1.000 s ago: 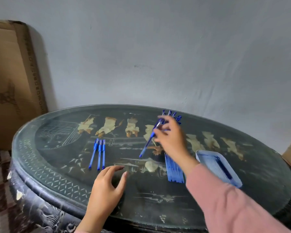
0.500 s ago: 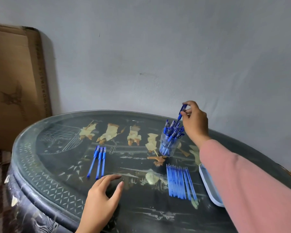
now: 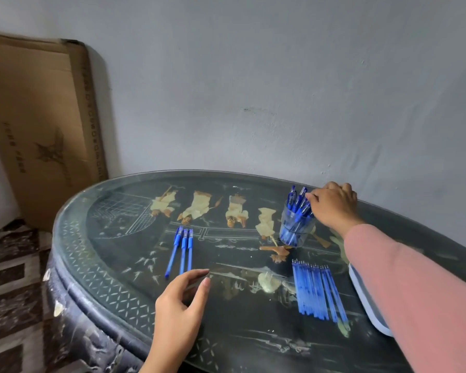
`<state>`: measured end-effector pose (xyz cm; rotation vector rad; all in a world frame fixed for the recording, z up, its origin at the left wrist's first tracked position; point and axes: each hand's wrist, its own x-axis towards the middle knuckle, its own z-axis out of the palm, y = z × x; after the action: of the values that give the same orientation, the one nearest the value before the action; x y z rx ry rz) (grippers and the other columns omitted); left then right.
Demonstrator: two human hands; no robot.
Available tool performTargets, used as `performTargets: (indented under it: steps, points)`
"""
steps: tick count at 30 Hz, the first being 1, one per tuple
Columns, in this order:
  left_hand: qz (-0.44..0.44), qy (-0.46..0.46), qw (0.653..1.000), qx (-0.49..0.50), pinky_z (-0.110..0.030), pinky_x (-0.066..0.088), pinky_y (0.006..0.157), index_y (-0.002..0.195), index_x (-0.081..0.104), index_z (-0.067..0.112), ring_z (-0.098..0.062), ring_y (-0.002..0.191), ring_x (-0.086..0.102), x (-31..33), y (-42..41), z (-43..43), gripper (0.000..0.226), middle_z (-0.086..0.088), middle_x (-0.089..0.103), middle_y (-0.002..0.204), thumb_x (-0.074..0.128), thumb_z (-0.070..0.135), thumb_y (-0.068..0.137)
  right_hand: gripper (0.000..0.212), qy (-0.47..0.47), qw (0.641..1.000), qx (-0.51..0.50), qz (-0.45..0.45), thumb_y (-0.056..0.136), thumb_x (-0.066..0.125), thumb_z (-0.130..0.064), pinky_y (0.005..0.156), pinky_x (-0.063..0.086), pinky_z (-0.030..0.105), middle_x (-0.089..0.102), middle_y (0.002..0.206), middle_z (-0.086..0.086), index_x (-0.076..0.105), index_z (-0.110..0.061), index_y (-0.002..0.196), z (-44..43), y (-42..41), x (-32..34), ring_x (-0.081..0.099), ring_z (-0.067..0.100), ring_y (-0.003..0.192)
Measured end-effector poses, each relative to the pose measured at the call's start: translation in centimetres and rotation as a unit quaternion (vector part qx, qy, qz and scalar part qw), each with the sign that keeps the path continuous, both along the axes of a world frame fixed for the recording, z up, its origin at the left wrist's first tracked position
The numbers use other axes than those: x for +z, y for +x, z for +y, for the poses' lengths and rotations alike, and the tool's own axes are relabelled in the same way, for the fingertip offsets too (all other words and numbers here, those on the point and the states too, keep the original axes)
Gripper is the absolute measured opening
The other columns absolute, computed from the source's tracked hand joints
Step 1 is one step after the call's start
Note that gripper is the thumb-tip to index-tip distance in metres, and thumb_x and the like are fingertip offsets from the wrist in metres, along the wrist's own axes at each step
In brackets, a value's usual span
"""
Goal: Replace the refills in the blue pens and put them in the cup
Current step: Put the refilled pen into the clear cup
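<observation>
Fingers (image 3: 314,197) of the right hand (image 3: 334,207) are curled over the far right side of the cup (image 3: 296,232), with their tips against the tops of the blue pens in the cup (image 3: 297,204). Whether they pinch one of those pens or only touch it cannot be told. The left hand (image 3: 179,308) rests near the front edge of the tabletop (image 3: 113,254). Its fingers (image 3: 197,274) are relaxed and spread in a loose curve, holding nothing, with their tips on the glass just beside the near ends of three blue pens (image 3: 184,247).

These three pens lie side by side, left of the middle of the tabletop. The cup is clear and stands upright near the far edge, toward the right. A row of blue refills (image 3: 318,290) lies in front of it, closer to the front edge. A pale blue tray (image 3: 367,305) sits at the right, partly hidden by the pink sleeve (image 3: 414,292).

A flat cardboard box (image 3: 38,117) leans on the wall at the left. It bears a star-like mark and lines of print too faint to read.

The tabletop is dark and rounded, with pale inlaid figures under a sheet of glass. Behind it is a plain grey-blue wall (image 3: 253,76), and the floor (image 3: 11,278) has a brown and cream pattern.
</observation>
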<state>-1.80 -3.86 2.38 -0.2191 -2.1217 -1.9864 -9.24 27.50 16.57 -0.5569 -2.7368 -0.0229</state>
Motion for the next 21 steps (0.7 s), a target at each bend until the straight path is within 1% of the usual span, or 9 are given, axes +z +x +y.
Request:
performTargets:
  steps: [3,5,8,11,13,15,17,18,21]
  points:
    - [-0.016,0.009,1.000,-0.006,-0.009,0.050,0.078,0.098,0.074,0.023,0.002,0.094,0.068,0.3,0.1,-0.2,0.015,0.011,0.074,0.097,0.068,0.013,0.089,0.042,-0.017,0.999,0.000,-0.046,0.105,0.028,-0.042,0.105,0.026,0.041,0.048,0.132,0.007,0.060,-0.030,0.129,-0.2,-0.2,-0.1,0.033,0.031,0.122]
    - [-0.020,0.009,1.000,-0.006,-0.009,0.049,0.078,0.099,0.073,0.021,0.003,0.094,0.067,0.6,0.3,-0.2,0.014,0.011,0.074,0.097,0.067,0.013,0.090,0.041,-0.007,0.999,-0.002,-0.045,0.105,0.029,-0.042,0.106,0.025,0.042,0.046,0.134,0.009,0.057,-0.029,0.132,-0.2,-0.3,-0.2,0.032,0.031,0.124]
    - [-0.027,0.010,1.000,-0.003,-0.011,0.050,0.079,0.100,0.073,0.021,0.003,0.094,0.067,0.6,0.4,-0.2,0.014,0.011,0.073,0.097,0.067,0.014,0.090,0.037,-0.009,0.999,0.002,0.043,0.102,0.041,-0.037,0.102,0.030,0.042,0.050,0.129,0.015,0.059,-0.017,0.129,-0.6,0.0,-0.3,0.037,0.035,0.120]
    - [-0.029,0.013,0.999,0.003,-0.011,0.050,0.078,0.098,0.073,0.024,0.003,0.095,0.066,0.8,0.6,-0.3,0.014,0.013,0.073,0.097,0.066,0.015,0.091,0.024,-0.003,0.985,0.045,0.166,0.096,0.055,-0.021,0.093,0.037,0.043,0.057,0.113,0.018,0.066,-0.011,0.114,-2.4,1.3,-1.4,0.045,0.037,0.107]
    - [-0.037,0.033,0.999,0.014,-0.008,0.048,0.076,0.096,0.074,0.025,0.004,0.093,0.066,1.0,0.7,-0.3,0.015,0.014,0.073,0.093,0.066,0.014,0.091,0.017,-0.003,0.975,0.089,0.203,0.088,0.063,-0.012,0.087,0.040,0.043,0.060,0.102,0.018,0.070,-0.009,0.104,-4.8,2.5,-3.2,0.049,0.037,0.097]
    - [-0.049,0.062,0.996,0.029,-0.007,0.046,0.075,0.094,0.074,0.026,0.003,0.092,0.066,1.2,0.6,-0.5,0.017,0.017,0.073,0.092,0.064,0.013,0.091,0.012,-0.051,0.973,0.125,0.185,0.084,0.068,-0.008,0.084,0.041,0.041,0.061,0.097,0.014,0.071,-0.011,0.096,-7.6,3.7,-5.5,0.048,0.033,0.092]
    - [-0.054,0.085,0.994,0.042,-0.011,0.047,0.078,0.095,0.073,0.026,0.000,0.093,0.067,1.7,0.4,-1.0,0.017,0.015,0.073,0.093,0.063,0.013,0.092,0.008,-0.104,0.974,0.147,0.135,0.086,0.067,-0.012,0.084,0.040,0.038,0.061,0.095,0.005,0.070,-0.016,0.093,-10.5,4.7,-7.7,0.046,0.025,0.091]
    - [-0.050,0.086,0.994,0.051,-0.012,0.047,0.077,0.095,0.073,0.025,-0.001,0.092,0.067,2.0,0.3,-1.4,0.016,0.013,0.074,0.093,0.063,0.012,0.093,0.006,-0.127,0.973,0.154,0.114,0.088,0.065,-0.015,0.083,0.040,0.036,0.061,0.094,0.000,0.069,-0.019,0.092,-11.8,5.0,-8.6,0.048,0.022,0.091]
    - [-0.028,0.044,0.995,0.087,-0.004,0.045,0.071,0.097,0.072,0.022,0.004,0.086,0.066,2.7,-0.6,-3.7,0.015,0.010,0.073,0.092,0.062,0.011,0.092,0.009,-0.194,0.965,0.162,0.074,0.091,0.062,-0.021,0.078,0.037,0.028,0.058,0.087,-0.009,0.063,-0.026,0.083,-15.0,5.3,-10.6,0.053,0.015,0.089]
